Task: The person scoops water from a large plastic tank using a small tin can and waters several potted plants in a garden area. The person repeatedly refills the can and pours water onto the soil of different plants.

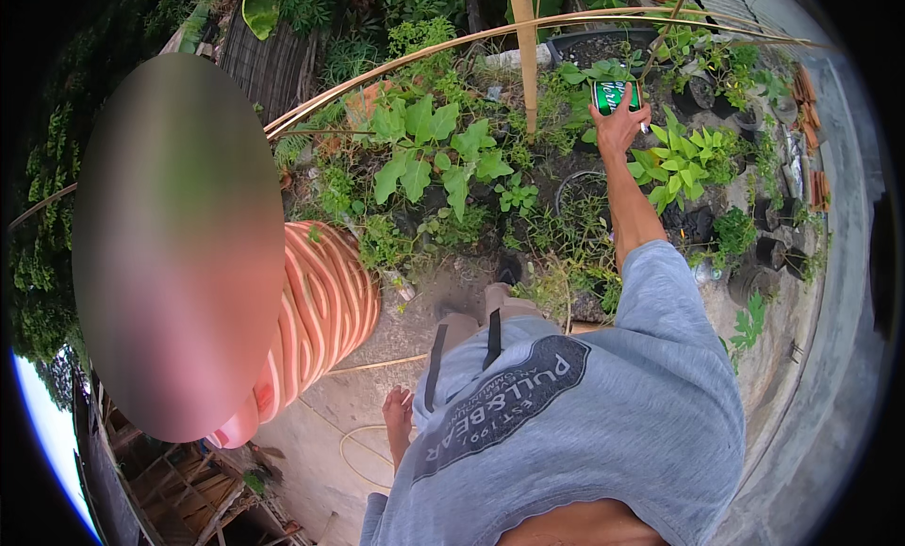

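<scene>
My right arm is stretched out over the plants at the far right. My right hand [619,127] is closed on a green container [603,97] with white lettering and a dark edge; a finger lies across its front. Whether it is a can or a pack I cannot tell. A small white thing [645,128] shows beside the fingers. Leaves surround the container, and a dark planter [566,45] is just behind it. Down by my side hangs my left hand [398,407], its fingers loosely apart with nothing visible in them.
Another person in an orange striped top [330,310] stands close on my left. A broad-leaved plant [438,146] grows ahead, beside an upright wooden stake [524,65]. Long thin canes [405,61] arch across the bed. Small pots [771,253] line the right, near a concrete edge [839,292].
</scene>
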Demonstrator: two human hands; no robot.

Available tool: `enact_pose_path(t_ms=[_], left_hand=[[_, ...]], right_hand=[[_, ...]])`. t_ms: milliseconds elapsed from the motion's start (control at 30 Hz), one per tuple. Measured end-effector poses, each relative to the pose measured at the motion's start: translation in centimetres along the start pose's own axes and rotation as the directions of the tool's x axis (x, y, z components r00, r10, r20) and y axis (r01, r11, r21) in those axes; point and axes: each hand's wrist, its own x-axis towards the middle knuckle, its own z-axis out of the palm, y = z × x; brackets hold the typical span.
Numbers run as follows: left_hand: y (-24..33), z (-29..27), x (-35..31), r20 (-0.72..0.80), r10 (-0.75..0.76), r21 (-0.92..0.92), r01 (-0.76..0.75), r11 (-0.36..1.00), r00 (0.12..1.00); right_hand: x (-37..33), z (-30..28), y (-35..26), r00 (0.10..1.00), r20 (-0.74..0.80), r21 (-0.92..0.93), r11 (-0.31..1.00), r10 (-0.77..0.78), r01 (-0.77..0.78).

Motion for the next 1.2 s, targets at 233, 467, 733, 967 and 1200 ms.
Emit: enact_pose_path(t_ms=[233,467,733,967,1200], left_hand=[[0.6,-0.3,-0.1,-0.032,0.007,-0.029,-0.008,1.0,0.999],[1.5,-0.7,0.5,0.054,0.013,-0.145,-0.005,0.989,0.998],[-0.9,-5.3,1.2,0.15,0.098,-0.22,-0.063,0.973,0.984],[-14.7,-14.3,0.5,-0.003,0.044,-0.248,-0.044,0.968,0.999],[-33.2,-22.8,1.4,-0.271,-0.064,-0.328,-0.03,0.944,0.96]], right_hand=[[-2.5,-1.3,-0.4,0.791,0.173,0.239,0.754,0.587,-0.612],[-15.7,2.6,7.8,0.19,0.672,0.502,-0.252,0.716,-0.827],[-39.0,1.1,9.7,0.053,0.814,0.241,-0.253,0.579,-0.937],[-44.9,-1.4,5.7,0.148,0.885,0.109,0.111,0.441,-0.988],[-49.7,-4.7,-1.6,0.312,0.937,0.26,0.285,0.157,-0.923]])
